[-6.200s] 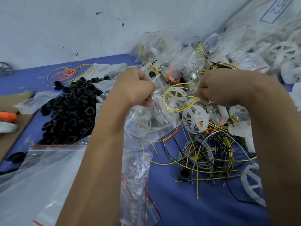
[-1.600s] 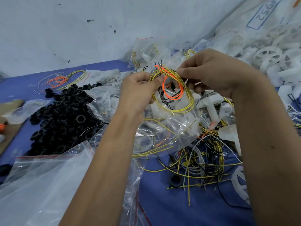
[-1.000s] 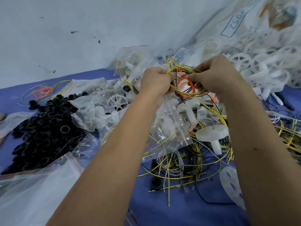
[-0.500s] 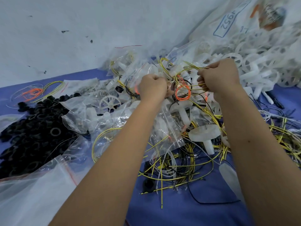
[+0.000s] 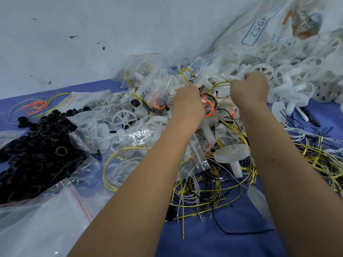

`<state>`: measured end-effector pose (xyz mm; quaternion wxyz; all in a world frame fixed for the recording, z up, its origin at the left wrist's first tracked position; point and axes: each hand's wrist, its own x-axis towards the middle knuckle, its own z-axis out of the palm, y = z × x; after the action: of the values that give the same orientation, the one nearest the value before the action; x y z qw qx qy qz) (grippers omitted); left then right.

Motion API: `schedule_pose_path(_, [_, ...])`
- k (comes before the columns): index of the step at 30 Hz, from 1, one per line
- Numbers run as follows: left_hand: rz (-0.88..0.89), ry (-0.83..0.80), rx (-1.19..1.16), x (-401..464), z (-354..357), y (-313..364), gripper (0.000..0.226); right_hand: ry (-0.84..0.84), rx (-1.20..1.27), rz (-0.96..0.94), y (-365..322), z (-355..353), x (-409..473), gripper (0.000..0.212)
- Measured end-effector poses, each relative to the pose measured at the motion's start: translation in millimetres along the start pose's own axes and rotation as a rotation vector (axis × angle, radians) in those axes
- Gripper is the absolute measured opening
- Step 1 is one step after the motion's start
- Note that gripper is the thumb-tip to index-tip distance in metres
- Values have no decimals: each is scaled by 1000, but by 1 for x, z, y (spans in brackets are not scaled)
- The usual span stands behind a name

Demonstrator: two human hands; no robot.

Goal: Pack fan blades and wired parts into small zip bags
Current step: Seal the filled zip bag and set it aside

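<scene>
My left hand (image 5: pixel 187 102) and my right hand (image 5: pixel 249 89) are both fists over the pile, backs towards me, fingers hidden. Between them they grip the top of a small clear zip bag (image 5: pixel 194 154), which hangs down under my left wrist. A coil of orange, yellow and black wires (image 5: pixel 208 106) sits at the bag's mouth between the hands. A yellow wire (image 5: pixel 220 84) runs to my right hand. A white fan blade with a shaft (image 5: pixel 231 154) lies just below, on loose yellow and black wires (image 5: pixel 204 188).
Filled small bags (image 5: pixel 148 80) are heaped against the wall behind my hands. Loose white fan blades (image 5: pixel 297 75) spill from a big sack (image 5: pixel 258 28) at the right. Black rings (image 5: pixel 37 145) lie heaped at the left, large clear bags (image 5: pixel 46 210) in front. Blue table surface (image 5: pixel 213 238) shows near me.
Both hands have moved away from me over the heap of filled bags and drawn apart. The wire coil, earlier held up in the open, now sits low between them at the bag's mouth.
</scene>
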<state>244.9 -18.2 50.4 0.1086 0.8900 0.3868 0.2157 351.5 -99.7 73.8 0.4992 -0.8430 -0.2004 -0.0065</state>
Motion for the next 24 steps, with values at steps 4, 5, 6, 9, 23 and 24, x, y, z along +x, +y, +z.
schedule_pose_path(4, [-18, -23, -3, -1, -3, 1, 15, -19, -265, -36, -3, -1, -3, 38])
schedule_pose_path(5, [-21, -29, -19, -1, -4, 0, 13, -14, -278, -63, -5, -2, -4, 37])
schedule_pose_path(6, [-22, -29, -46, -1, -5, -1, 10, -13, -296, -109, -8, -4, -3, 33])
schedule_pose_path(9, [-47, 38, -150, -2, -10, -6, 9, -42, -256, -286, -21, -11, -8, 22])
schedule_pose_path(23, [206, 61, -338, -53, -41, -75, 60, -77, -13, -383, -59, 11, -49, 21])
schedule_pose_path(24, [284, -2, -233, -57, -39, -78, 71, -48, 14, -379, -61, 10, -49, 23])
